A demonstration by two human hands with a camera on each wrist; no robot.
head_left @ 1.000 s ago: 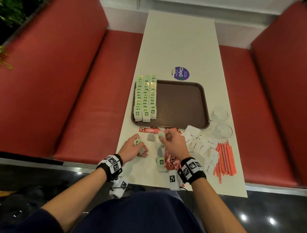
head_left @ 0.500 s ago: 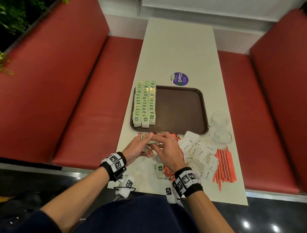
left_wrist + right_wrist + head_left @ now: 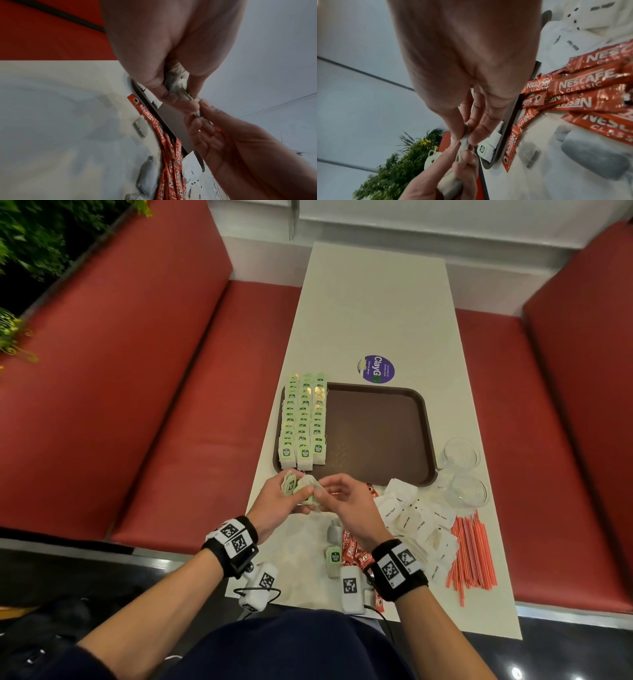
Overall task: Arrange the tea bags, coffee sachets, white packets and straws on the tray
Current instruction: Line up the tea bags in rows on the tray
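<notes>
A brown tray [image 3: 376, 433] lies on the white table, with three rows of green-labelled tea bags [image 3: 303, 419] along its left side. Just before the tray's near edge, my left hand [image 3: 296, 496] holds a small bunch of tea bags [image 3: 291, 484]. My right hand [image 3: 322, 491] pinches the end of one of them between thumb and finger, as the wrist views show: tea bag [image 3: 178, 86], tea bag [image 3: 464, 138]. Loose tea bags [image 3: 334, 556], red coffee sachets [image 3: 356, 554], white packets [image 3: 414, 515] and orange straws [image 3: 472, 553] lie on the table near me.
Two clear glass cups [image 3: 460, 453] [image 3: 469, 491] stand right of the tray. A purple round sticker [image 3: 378, 369] sits behind the tray. Red bench seats [image 3: 171, 405] flank the table. The tray's right part is bare.
Both hands lifted off the table with tea bags and came together in front of the tray's near edge. The right hand now pinches a bag held in the left.
</notes>
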